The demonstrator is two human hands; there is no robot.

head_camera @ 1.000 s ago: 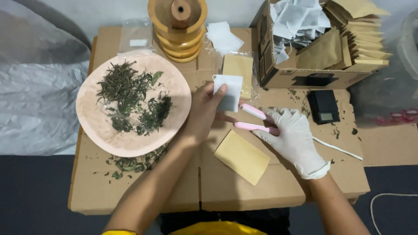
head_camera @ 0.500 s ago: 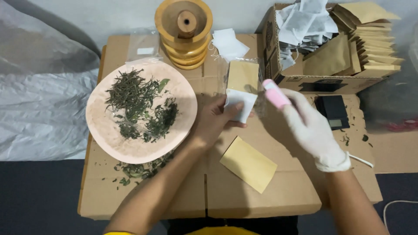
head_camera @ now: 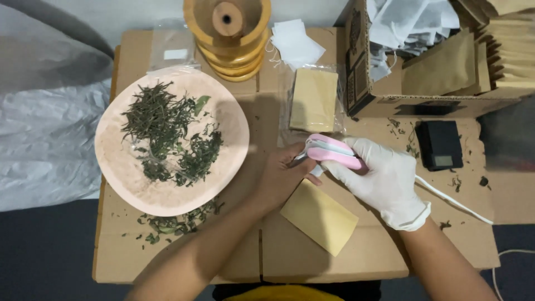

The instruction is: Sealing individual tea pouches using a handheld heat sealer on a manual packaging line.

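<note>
My bare left hand [head_camera: 281, 178] pinches a small white bag [head_camera: 312, 161], most of it hidden between my hands. My right hand [head_camera: 382, 178], in a white glove, grips a pink handheld sealer [head_camera: 333, 153] clamped over the bag's edge; a white cord [head_camera: 451, 200] trails from it to the right. A tan paper pouch [head_camera: 319, 216] lies flat on the cardboard just below both hands. To the left sits a pink plate [head_camera: 122, 178] with dried green leaves [head_camera: 167, 136].
Stacked wooden rings [head_camera: 228, 39] stand at the back, with white bags [head_camera: 292, 42] beside them and a clear-wrapped tan pouch [head_camera: 313, 100]. An open cardboard box [head_camera: 390, 103] of bags and pouches is at back right. A black scale [head_camera: 440, 145] lies right. Loose leaves [head_camera: 173, 223] scatter below the plate.
My right hand lifted the pink sealer off the table and brought it onto the white bag, which my left hand drew closer, down from near the wrapped pouch.
</note>
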